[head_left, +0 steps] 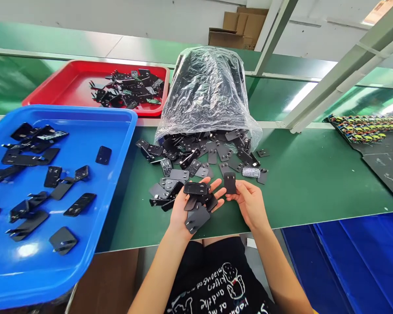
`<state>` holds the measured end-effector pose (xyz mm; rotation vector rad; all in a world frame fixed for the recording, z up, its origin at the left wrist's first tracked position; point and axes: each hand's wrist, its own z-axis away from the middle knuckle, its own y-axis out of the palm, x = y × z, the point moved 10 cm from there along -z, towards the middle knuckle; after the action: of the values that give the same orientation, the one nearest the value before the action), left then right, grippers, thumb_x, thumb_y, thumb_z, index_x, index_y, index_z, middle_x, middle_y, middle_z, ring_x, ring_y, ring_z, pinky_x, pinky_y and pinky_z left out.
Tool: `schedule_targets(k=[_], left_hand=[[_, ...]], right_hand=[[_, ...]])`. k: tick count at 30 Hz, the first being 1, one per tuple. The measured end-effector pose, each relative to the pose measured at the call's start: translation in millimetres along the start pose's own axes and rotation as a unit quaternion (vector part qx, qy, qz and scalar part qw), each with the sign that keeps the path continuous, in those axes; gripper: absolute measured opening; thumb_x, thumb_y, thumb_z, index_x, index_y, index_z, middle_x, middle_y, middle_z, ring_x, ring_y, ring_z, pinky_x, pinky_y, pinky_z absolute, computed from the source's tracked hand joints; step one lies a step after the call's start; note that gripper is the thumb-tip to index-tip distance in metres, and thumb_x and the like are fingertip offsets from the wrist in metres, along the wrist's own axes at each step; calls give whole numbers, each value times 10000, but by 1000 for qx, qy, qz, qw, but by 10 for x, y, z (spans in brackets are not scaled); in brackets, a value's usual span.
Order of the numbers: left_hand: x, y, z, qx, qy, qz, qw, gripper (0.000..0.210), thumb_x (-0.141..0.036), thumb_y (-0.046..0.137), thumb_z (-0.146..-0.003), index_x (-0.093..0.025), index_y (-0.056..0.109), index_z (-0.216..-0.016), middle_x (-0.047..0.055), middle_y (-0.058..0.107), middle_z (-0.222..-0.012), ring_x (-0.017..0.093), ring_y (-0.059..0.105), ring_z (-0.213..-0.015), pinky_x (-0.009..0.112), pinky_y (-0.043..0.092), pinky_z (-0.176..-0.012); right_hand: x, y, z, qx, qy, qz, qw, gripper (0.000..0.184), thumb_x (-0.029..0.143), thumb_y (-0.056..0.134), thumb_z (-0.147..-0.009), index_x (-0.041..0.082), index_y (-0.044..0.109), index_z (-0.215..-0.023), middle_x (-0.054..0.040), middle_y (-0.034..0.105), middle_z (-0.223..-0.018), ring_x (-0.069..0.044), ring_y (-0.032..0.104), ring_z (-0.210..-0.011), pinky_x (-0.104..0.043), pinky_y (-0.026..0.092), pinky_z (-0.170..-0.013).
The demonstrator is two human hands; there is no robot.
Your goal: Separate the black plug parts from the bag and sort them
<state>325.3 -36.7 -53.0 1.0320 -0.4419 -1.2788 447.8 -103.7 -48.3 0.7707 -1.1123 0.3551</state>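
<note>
My left hand (pixel 180 210) is palm up, holding several black plastic charger plates with metal plug pins (pixel 198 219) across its palm and fingers. Between thumb and fingers, my right hand (pixel 249 201) pinches a single black plug plate (pixel 229 183), held upright just right of my left fingertips. Beyond both hands, a heap of similar black plug plates (pixel 212 156) spills from the mouth of a clear plastic bag (pixel 209 96). Some loose pieces lie close to my left fingers. One pale, clear-looking piece (pixel 250 172) rests at the heap's right side.
At the left, a blue tray (pixel 118 144) holds scattered black plug pieces. Behind it stands a red tray (pixel 62 89) with a pile of black parts. Rows of small coloured components (pixel 363 127) sit on a dark board (pixel 384 163) at right. A metal post (pixel 334 80) rises from the green bench (pixel 301 183).
</note>
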Motion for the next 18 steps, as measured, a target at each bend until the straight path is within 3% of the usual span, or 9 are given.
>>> schedule_targets(k=[13,18], left_hand=[[12,-39,-24,-18,-1,8,1000,353,-325,454,-905,-114,611,-1140,183,654,-1188,335,658,-1038,460,526,-863],[22,-54,-3,-22,-3,4,1000,362,-361,441,-909,-126,610,-1127,157,683,-1122,316,687,-950,458,530,-822]], right_hand=[[-2,-6,-8,-3,6,-15,1000,204,360,681,-788,159,714,-797,-26,680,-736,-134,619,-589,-284,534,-575],[22,-61,-9,-35,2,-26,999,189,354,688,-763,167,681,-734,-12,639,-665,-126,563,-538,-277,501,-523]])
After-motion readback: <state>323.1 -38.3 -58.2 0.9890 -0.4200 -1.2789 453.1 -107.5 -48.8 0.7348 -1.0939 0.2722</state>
